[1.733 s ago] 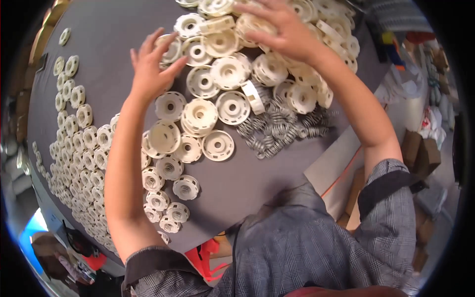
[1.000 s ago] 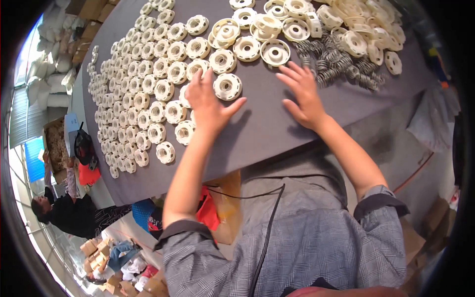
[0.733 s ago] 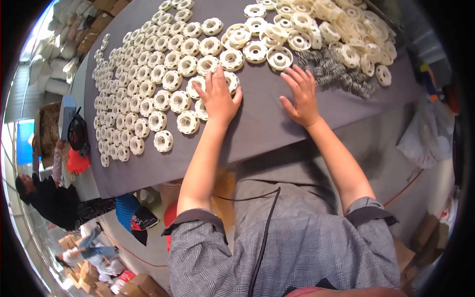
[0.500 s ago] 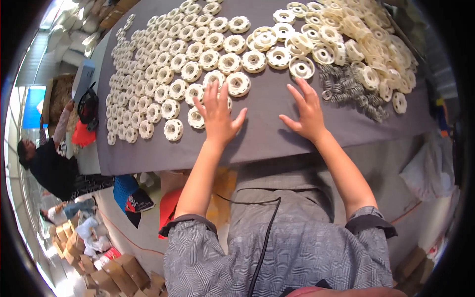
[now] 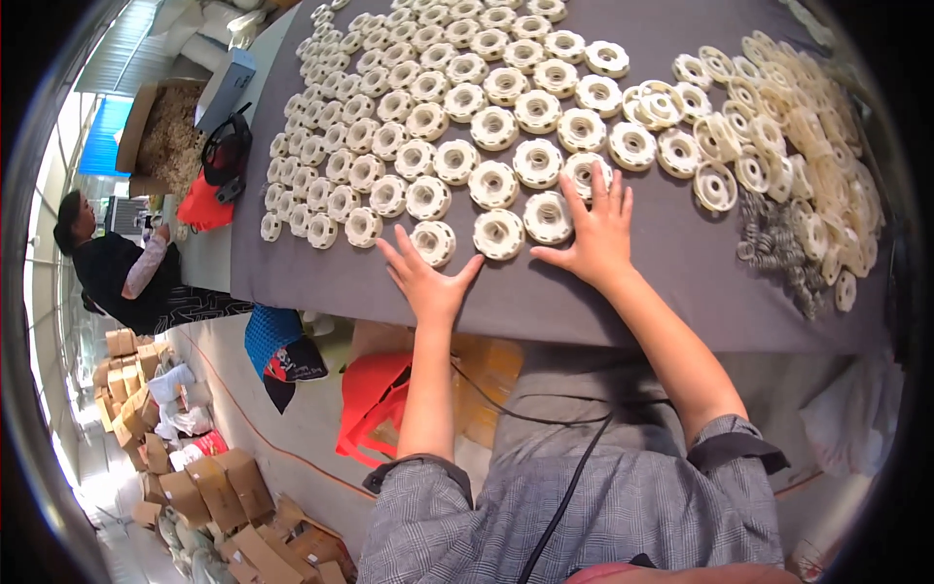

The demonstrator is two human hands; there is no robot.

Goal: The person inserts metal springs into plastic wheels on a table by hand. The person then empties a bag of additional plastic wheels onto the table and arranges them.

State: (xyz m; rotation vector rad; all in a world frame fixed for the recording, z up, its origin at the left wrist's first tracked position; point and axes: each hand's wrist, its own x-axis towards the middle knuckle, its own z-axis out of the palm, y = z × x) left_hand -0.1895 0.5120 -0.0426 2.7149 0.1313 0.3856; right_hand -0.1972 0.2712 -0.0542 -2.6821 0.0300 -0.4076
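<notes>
Rows of cream plastic wheels with notched rims lie flat on the grey cloth; many have a metal coil in the middle. My left hand [image 5: 432, 287] is open at the front row, thumb and fingers spread around the near side of a wheel [image 5: 433, 242]. My right hand [image 5: 596, 237] is open too, its fingertips on another wheel [image 5: 588, 175] and its thumb beside the near edge of a neighbouring wheel [image 5: 548, 216]. Between the hands lies one more wheel [image 5: 499, 234], its coil visible. Neither hand is lifting anything.
At the right is a heap of loose cream wheel parts [image 5: 822, 146], with a pile of metal springs [image 5: 778, 243] in front. The grey-clothed table [image 5: 681, 302] ends just before me. At far left a person [image 5: 122, 263] sits by a side table. Cardboard boxes [image 5: 219, 487] stand on the floor.
The view has swung left. My left hand has drawn back from over the wheels toward the table's front edge. My right hand has moved left from bare cloth onto the wheels.
</notes>
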